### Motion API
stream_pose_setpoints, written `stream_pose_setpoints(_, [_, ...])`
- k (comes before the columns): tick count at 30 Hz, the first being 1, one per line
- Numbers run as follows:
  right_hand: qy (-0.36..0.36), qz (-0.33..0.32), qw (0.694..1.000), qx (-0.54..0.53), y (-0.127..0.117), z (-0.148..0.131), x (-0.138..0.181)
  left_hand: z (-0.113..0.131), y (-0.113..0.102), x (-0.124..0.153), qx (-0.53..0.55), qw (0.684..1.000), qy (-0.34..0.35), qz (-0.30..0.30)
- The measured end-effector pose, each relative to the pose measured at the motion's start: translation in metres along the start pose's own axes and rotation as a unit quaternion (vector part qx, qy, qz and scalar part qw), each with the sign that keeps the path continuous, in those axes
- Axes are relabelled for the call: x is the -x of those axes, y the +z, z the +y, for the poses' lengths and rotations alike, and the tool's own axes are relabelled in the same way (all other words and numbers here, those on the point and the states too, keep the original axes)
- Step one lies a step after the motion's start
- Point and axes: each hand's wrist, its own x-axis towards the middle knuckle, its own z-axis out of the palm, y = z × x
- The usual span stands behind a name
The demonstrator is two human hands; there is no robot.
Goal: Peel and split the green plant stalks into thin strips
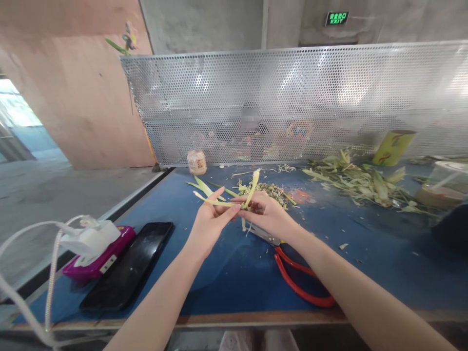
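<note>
Both hands meet over the blue table (234, 273) around a pale green plant stem with long narrow leaves (234, 197). My left hand (211, 222) pinches one leaf of it between thumb and fingers. My right hand (268, 212) is closed round the stem's thicker part, from which one leaf stands upward. Under my right wrist lie red-handled shears (292, 273) flat on the table, blades pointing towards the hands. Just behind the hands is a small heap of trimmings (272, 190).
A black phone (127, 265), a magenta power bank (100, 256) and a white charger with cable (89, 236) lie at front left. A larger leaf pile (360, 180) spreads at the right. A perforated metal screen (292, 102) backs the table, with a small jar (196, 162) and a yellow-green cup (393, 147) near it.
</note>
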Motion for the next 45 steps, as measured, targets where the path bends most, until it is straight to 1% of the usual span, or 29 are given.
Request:
stream_pose_setpoints(2, [-0.011,0.003,1.0,-0.009,-0.001,-0.001,0.0,0.0,0.0,0.0,0.009,1.0,0.001,0.004])
stream_pose_setpoints(4, [-0.015,-0.004,1.0,-0.022,-0.002,-0.002,0.0,0.002,0.001,0.0,0.018,1.0,-0.014,0.018])
stream_pose_setpoints(9, [0.033,-0.055,0.994,-0.094,-0.003,-0.002,-0.002,0.005,0.003,0.0,0.02,0.999,-0.032,0.04])
stream_pose_setpoints(13, [0.052,-0.05,0.987,-0.146,-0.003,-0.006,-0.002,0.007,0.005,0.002,0.028,0.999,-0.024,0.01])
stream_pose_setpoints(15, [0.056,-0.059,0.981,-0.176,-0.003,-0.009,-0.001,0.007,0.005,0.003,0.031,0.999,-0.02,-0.01])
stream_pose_setpoints(17, [0.068,-0.064,0.977,-0.194,-0.004,-0.012,-0.001,0.007,0.005,0.005,0.034,0.999,-0.012,-0.015])
stream_pose_setpoints(21, [0.084,-0.05,0.979,-0.182,-0.004,-0.011,-0.002,0.008,0.006,0.007,0.038,0.999,-0.001,-0.018])
stream_pose_setpoints(27, [0.033,-0.069,0.99,-0.122,0.0,-0.003,-0.001,0.007,0.008,0.006,0.032,0.999,0.014,0.012])
stream_pose_setpoints(32, [0.029,-0.079,0.989,-0.12,0.0,-0.005,0.0,0.004,0.006,0.003,0.072,0.997,-0.006,0.006])
stream_pose_setpoints(34, [0.028,-0.086,0.99,-0.112,-0.003,-0.006,0.001,0.004,0.004,0.003,0.061,0.998,0.012,0.006])
stream_pose_setpoints(38, [0.03,-0.102,0.989,-0.105,-0.008,-0.007,0.001,0.007,0.003,0.004,0.001,0.999,0.04,0.008])
stream_pose_setpoints(42, [0.024,-0.125,0.986,-0.109,-0.012,-0.007,0.0,0.009,0.004,0.004,-0.005,0.999,0.035,0.003])
stream_pose_setpoints(45, [0.038,-0.119,0.984,-0.129,-0.013,-0.007,-0.001,0.009,0.004,0.004,0.022,1.0,0.022,-0.006])
